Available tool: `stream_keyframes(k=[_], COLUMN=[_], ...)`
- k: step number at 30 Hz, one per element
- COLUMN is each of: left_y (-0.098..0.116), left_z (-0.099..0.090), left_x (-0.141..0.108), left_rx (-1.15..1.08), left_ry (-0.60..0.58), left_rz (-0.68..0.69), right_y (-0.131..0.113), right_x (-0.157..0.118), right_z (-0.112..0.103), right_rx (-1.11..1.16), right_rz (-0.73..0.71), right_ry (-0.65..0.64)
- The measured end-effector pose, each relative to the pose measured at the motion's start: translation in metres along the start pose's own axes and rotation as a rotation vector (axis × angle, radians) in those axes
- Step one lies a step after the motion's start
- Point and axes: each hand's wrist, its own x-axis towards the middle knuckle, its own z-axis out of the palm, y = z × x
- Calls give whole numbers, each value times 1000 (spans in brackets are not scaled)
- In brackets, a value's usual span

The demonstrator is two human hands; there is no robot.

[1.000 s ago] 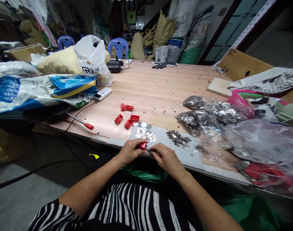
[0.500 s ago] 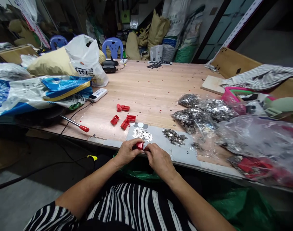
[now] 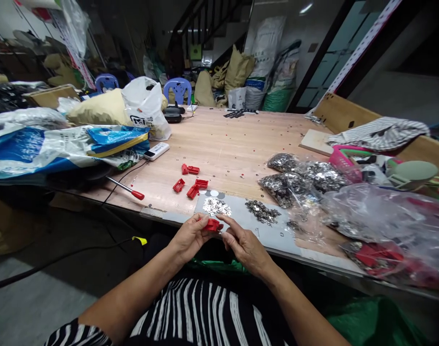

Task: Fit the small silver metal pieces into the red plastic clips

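Note:
My left hand (image 3: 189, 236) pinches a small red plastic housing (image 3: 212, 224) above the near table edge. Close at its right side is my right hand (image 3: 244, 242), index finger stretched out and thumb apart; whether a fingertip touches the housing is unclear. Just beyond the hands, a pile of shiny flat metal pieces (image 3: 217, 206) lies on a grey sheet (image 3: 237, 226). To its right on the sheet is a darker heap of small metal parts (image 3: 262, 211). Several more red plastic housings (image 3: 192, 191) lie on the table further left.
Clear bags of metal parts (image 3: 289, 187) and a pink basket (image 3: 344, 161) stand at the right. On the left are a red-tipped metal lever (image 3: 137, 195), a white power bank (image 3: 157, 151) and plastic sacks (image 3: 68, 149). Wooden boards (image 3: 352, 113) edge the right side.
The view has tilted up slightly. My right fingers have moved apart from their grip at the red housing, and the index finger is now extended. The left hand still holds the housing, now turned.

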Motion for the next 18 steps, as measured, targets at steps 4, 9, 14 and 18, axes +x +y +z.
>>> stream_keyframes(k=[4, 9, 14, 18], left_y=[-6, -7, -9, -17], left_z=[2, 6, 9, 5], left_x=[0, -1, -3, -3], left_rx=[-158, -223, -254, -206], left_ry=[51, 76, 86, 42], left_rz=[-80, -140, -153, -127], right_y=[-4, -2, 5, 9], right_x=[-1, -1, 0, -1], right_z=[1, 3, 8, 10], right_rx=[-55, -94, -44, 88], right_rz=[8, -6, -42, -5], right_ry=[17, 79, 169, 169])
